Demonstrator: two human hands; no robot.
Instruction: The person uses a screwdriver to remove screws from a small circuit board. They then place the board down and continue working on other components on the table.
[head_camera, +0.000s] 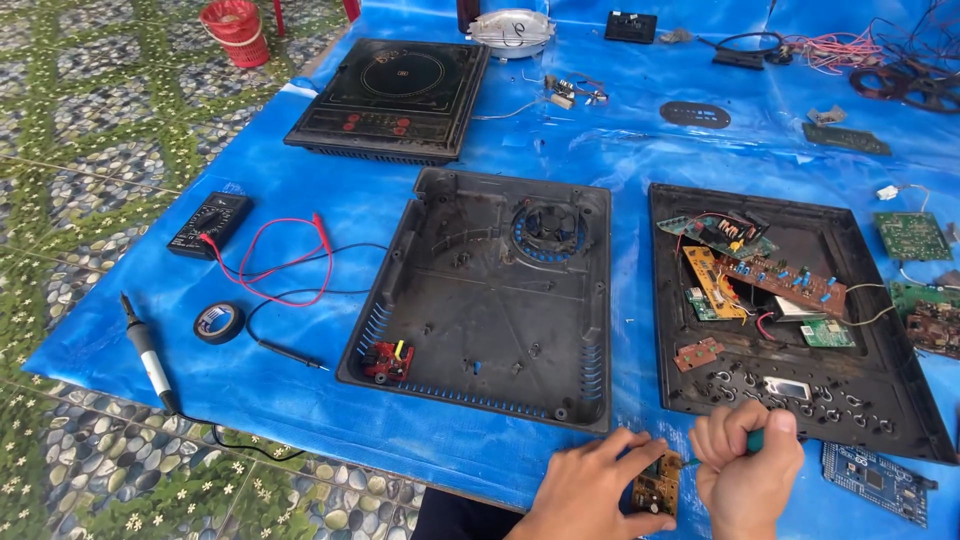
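At the near edge of the tabletop (300, 400), which is covered with a blue sheet, the left hand (590, 490) holds a small yellow-brown circuit board (657, 485); its fingers are closed around the left side of the board. The right hand (745, 470) is clenched on a tool with a green handle (757, 440), and the tip of the tool points toward the top edge of the board. I cannot tell if the tip touches it.

Just behind the hands lie an empty black cooker shell (480, 300) with a fan and a small red board (388, 362), and a second black panel (860, 390) full of loose boards and wires.

In my judgement, the risk is a slip: the board rests only in the fingers, not on a firm support, so a hard push of the tool can slide off and scratch the tracks or hit the left fingers. The board can also drop over the edge, because it is held very near to it.
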